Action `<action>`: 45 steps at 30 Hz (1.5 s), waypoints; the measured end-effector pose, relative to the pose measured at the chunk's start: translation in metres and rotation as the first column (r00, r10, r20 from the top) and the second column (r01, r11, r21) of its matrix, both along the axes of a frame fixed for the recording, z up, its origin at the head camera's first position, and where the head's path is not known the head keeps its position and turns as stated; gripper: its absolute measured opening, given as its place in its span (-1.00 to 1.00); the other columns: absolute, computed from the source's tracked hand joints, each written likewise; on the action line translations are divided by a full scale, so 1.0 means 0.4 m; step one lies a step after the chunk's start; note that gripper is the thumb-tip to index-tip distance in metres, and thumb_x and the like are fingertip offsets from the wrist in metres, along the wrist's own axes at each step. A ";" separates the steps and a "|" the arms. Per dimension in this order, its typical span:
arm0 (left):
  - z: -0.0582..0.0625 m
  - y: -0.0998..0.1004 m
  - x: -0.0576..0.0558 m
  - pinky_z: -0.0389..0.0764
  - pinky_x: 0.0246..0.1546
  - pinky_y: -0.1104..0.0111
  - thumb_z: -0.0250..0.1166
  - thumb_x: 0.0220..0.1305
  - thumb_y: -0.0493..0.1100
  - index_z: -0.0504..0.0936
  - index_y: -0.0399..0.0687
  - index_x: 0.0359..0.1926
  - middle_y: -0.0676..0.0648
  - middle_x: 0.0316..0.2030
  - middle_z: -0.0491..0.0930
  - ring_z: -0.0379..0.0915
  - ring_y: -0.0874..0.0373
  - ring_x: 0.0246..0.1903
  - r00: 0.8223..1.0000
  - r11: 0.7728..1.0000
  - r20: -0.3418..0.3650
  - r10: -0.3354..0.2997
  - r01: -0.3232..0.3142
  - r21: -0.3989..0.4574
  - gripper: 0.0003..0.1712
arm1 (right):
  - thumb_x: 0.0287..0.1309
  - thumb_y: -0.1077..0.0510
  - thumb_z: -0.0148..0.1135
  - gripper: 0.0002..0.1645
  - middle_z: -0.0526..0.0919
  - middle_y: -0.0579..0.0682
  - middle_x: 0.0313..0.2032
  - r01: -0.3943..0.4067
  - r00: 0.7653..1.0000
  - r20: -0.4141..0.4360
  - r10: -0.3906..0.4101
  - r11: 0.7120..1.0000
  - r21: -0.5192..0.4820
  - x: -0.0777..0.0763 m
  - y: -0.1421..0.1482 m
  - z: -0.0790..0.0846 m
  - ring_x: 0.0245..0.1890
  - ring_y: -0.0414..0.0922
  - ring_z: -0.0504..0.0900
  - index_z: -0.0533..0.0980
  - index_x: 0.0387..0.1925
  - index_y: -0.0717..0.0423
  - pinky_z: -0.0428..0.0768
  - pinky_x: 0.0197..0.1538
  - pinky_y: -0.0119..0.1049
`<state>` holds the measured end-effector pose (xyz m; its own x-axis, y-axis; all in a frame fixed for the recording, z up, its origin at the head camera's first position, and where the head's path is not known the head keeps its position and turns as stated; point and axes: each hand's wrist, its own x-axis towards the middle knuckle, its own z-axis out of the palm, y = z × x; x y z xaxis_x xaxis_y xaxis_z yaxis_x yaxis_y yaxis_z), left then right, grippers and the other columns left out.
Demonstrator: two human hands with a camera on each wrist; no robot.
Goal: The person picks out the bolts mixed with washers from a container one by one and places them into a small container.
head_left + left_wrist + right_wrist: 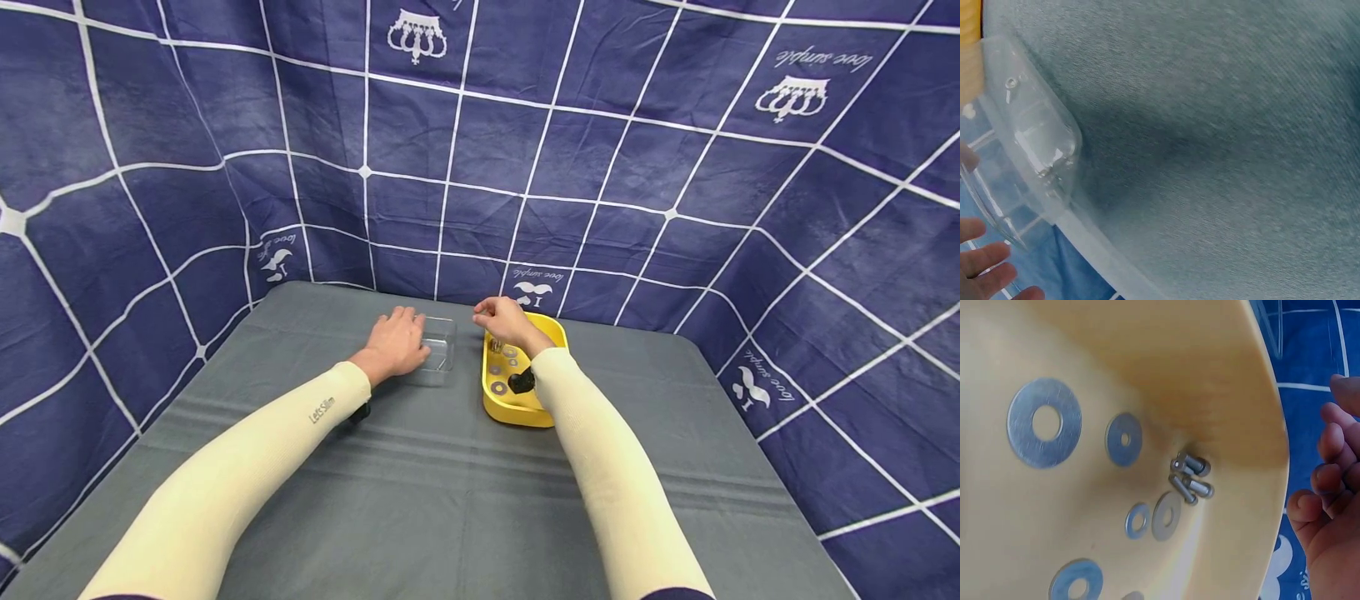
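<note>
My left hand [393,342] rests at the left side of a clear plastic box [453,342], its fingers relaxed and spread. In the left wrist view its fingertips lie beside the box's wall [1041,137], with the thumb tip showing at the other edge. My right hand [504,321] hovers over the far left rim of a yellow tray [517,415]. Its fingers [1329,440] curl loosely, and nothing shows between them. Inside the tray, several flat metal washers [1018,440] of different sizes lie near a small cluster of metal bolts or pins [1191,464] by the wall.
Both containers stand side by side on a table with a grey cloth [420,492], the box left of the tray. A blue curtain [495,133] with white grid lines hangs behind and at both sides. A black wrist device [521,381] overlaps the tray.
</note>
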<state>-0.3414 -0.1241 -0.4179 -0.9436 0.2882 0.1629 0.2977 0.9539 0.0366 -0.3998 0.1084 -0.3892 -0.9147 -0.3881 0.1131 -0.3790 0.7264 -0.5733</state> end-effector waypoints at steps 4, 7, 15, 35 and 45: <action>0.000 0.017 -0.007 0.38 0.23 -0.16 0.16 0.33 0.07 0.35 -0.31 0.40 -0.33 0.32 0.37 0.23 -0.23 0.37 1.000 1.000 -0.011 -0.016 0.016 -0.004 -0.25 | 0.38 0.09 0.19 -0.65 0.58 0.01 -0.35 -0.001 1.000 0.015 0.002 1.000 -0.017 0.005 0.017 0.004 -0.38 -0.13 0.48 0.62 0.06 0.20 0.43 -0.27 -0.33; 0.002 0.034 -0.010 0.38 0.24 -0.14 0.14 0.36 0.09 0.35 -0.29 0.40 -0.32 0.32 0.37 0.23 -0.21 0.37 1.000 1.000 -0.011 -0.024 0.024 0.004 -0.26 | 0.37 0.09 0.19 -0.66 0.58 0.02 -0.35 0.006 1.000 0.006 -0.006 1.000 -0.018 0.006 0.028 0.005 -0.39 -0.14 0.48 0.62 0.05 0.19 0.44 -0.28 -0.34; 0.011 0.085 -0.009 0.37 0.29 -0.10 0.07 0.42 0.12 0.34 -0.26 0.42 -0.30 0.35 0.35 0.21 -0.19 0.39 0.999 0.998 0.000 -0.050 0.050 0.036 -0.27 | 0.40 0.10 0.17 -0.67 0.55 -0.01 -0.40 0.026 1.000 0.011 -0.025 0.999 -0.031 0.010 0.056 0.004 -0.42 -0.16 0.46 0.61 0.06 0.19 0.43 -0.31 -0.34; 0.014 0.182 -0.011 0.48 0.25 0.00 0.07 0.41 0.14 0.38 -0.25 0.37 -0.28 0.25 0.42 0.28 -0.15 0.31 0.993 0.988 -0.034 -0.115 0.118 0.103 -0.29 | 0.36 0.08 0.20 -0.64 0.56 0.04 -0.26 0.082 0.996 -0.023 -0.082 0.997 -0.010 0.004 0.114 -0.021 -0.30 -0.12 0.46 0.62 0.07 0.20 0.40 -0.23 -0.34; 0.006 0.225 -0.010 0.50 0.22 0.00 0.06 0.42 0.15 0.38 -0.18 0.37 -0.23 0.21 0.42 0.31 -0.12 0.27 0.993 0.984 -0.001 -0.122 0.121 0.130 -0.32 | 0.36 0.10 0.21 -0.63 0.52 0.01 -0.35 0.099 0.995 -0.011 -0.099 0.995 -0.028 0.010 0.138 -0.032 -0.42 -0.15 0.40 0.62 0.08 0.22 0.34 -0.35 -0.38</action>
